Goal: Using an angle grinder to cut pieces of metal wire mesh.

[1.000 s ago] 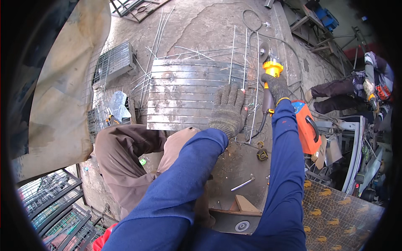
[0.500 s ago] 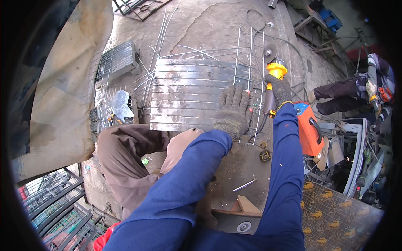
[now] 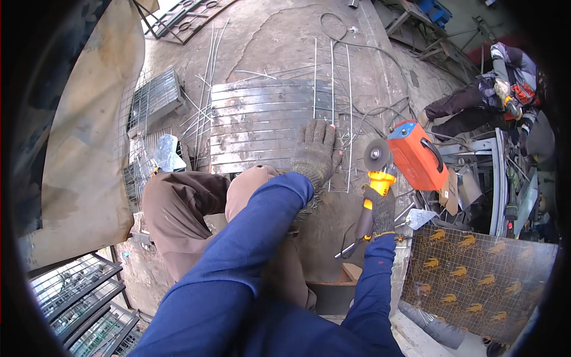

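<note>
The right hand (image 3: 380, 208), fist wrapped tight around the yellow angle grinder (image 3: 376, 172), is drawing it back right and nearer, off the thin wire frame (image 3: 333, 107), suggesting that cut is finished, while the left hand (image 3: 316, 152), fingers spread flat, keeps pressing the frame's near end beside the grey metal slats (image 3: 256, 119).

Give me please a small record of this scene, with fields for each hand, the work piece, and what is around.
left hand: the grey knitted glove lies flat, fingers spread, on the thin steel rods
right hand: the dark glove grips the yellow-bodied angle grinder, disc up, off the metal
work piece: grey panel of flat metal strips on the concrete floor
near right: orange box-shaped machine with black handle
around: wire mesh grids; another person's crouched figure at far right
</note>
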A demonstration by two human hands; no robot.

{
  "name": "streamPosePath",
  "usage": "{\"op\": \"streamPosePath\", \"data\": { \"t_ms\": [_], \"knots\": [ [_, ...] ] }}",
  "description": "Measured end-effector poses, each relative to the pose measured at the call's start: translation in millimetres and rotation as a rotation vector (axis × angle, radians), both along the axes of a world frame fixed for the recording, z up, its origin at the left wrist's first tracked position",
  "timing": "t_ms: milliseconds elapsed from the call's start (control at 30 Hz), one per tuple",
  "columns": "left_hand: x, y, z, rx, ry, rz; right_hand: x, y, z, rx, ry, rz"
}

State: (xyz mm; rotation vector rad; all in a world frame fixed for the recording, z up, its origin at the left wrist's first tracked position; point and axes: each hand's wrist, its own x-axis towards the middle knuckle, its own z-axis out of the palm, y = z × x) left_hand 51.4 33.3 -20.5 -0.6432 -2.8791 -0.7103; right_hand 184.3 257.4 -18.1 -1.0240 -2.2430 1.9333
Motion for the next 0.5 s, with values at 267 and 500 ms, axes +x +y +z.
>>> {"op": "streamPosePath", "data": {
  "t_ms": [267, 500],
  "knots": [
    [33, -7, 35, -0.076, -0.218, -0.145, 96, 2, -2, 0.01, -0.115, -0.167],
    [-7, 5, 20, 0.04, 0.068, -0.096, 109, -1, 6, 0.008, -0.092, -0.17]
  ]
}}
